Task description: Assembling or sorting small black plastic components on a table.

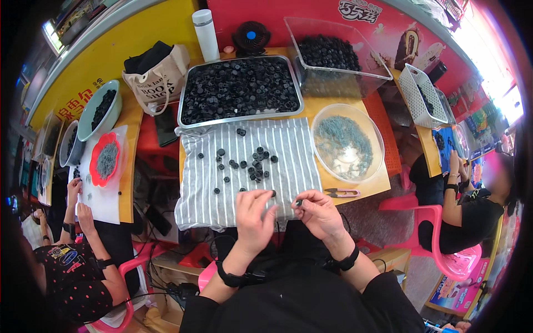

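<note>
In front of me, at the near edge of a grey-and-white striped cloth, both my hands face each other. My left hand has curled fingers with a small black round part at the fingertips. The thumb looks slightly smeared by motion. Between thumb and index finger of my right hand is another small black part. Several similar black parts lie scattered on the cloth beyond my hands. Behind them stands a metal tray heaped with the same black pieces.
To the right are a clear round bowl of grey-green scraps and small thread snips. A clear bin of black parts, a white bottle, a small fan and a canvas bag stand behind. Other people sit at both sides.
</note>
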`<state>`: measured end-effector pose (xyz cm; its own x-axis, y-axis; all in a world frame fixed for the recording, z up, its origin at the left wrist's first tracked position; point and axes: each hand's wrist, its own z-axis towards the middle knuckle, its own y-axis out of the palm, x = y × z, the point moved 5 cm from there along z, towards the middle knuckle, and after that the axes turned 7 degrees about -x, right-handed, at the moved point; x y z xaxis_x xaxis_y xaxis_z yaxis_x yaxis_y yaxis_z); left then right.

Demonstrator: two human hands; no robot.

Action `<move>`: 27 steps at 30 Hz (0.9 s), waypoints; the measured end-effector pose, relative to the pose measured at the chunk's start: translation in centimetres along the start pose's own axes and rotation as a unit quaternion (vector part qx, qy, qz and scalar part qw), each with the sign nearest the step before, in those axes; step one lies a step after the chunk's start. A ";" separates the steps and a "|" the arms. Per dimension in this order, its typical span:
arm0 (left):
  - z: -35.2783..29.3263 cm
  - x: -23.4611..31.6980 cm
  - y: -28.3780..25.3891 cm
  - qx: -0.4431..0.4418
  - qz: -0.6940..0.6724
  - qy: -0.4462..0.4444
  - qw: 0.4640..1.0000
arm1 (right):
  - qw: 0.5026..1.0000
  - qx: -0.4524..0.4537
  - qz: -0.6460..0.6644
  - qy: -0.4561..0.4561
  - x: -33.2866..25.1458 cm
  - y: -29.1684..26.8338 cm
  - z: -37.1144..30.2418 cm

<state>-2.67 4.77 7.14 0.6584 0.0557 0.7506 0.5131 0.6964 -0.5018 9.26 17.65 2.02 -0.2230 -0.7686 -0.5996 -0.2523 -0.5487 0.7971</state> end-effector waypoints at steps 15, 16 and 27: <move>0.5 -4.2 2.2 -0.107 -0.406 -0.179 0.890 | 0.998 0.052 -0.005 -0.017 -0.7 0.6 -0.4; 0.0 -4.7 2.7 -0.103 -0.525 -0.209 0.819 | 0.998 0.057 -0.021 -0.031 -0.7 1.1 -0.3; -1.9 -4.2 4.1 -0.071 -0.765 -0.243 0.592 | 0.772 0.078 -0.572 -0.268 -1.4 7.8 -0.5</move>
<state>-2.32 6.09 1.09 -0.8557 -0.3397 0.3904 0.3677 0.1316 0.9206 8.08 14.31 9.08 -0.1173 0.4577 -0.8813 -0.6728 -0.6894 -0.2685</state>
